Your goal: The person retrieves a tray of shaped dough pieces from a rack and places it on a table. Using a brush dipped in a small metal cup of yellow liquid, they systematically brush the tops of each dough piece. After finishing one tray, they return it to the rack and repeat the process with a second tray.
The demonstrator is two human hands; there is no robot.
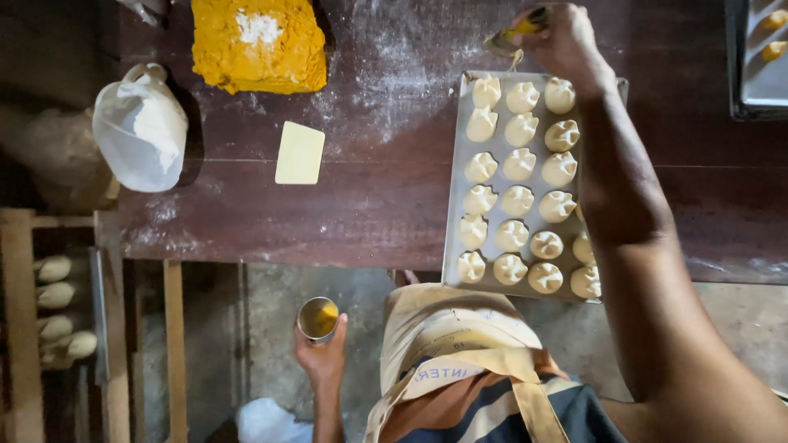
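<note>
My right hand [563,43] reaches over the far end of a metal baking tray [456,197] and grips a small brush [510,38] with yellow-wet bristles just past the tray's far edge. The tray holds several pale, folded dough pieces [518,200] in rows. My left hand [322,353] hangs below the table edge, away from the tray, holding a small metal cup [318,317] with yellow liquid inside. My forearm covers part of the tray's right column.
A dark wooden table [369,205] dusted with flour carries a large yellow dough block [258,45], a pale yellow scraper card [300,152] and a white bag [141,127]. Another tray [759,57] sits at the top right. A wooden rack [57,312] with dough pieces stands at the left.
</note>
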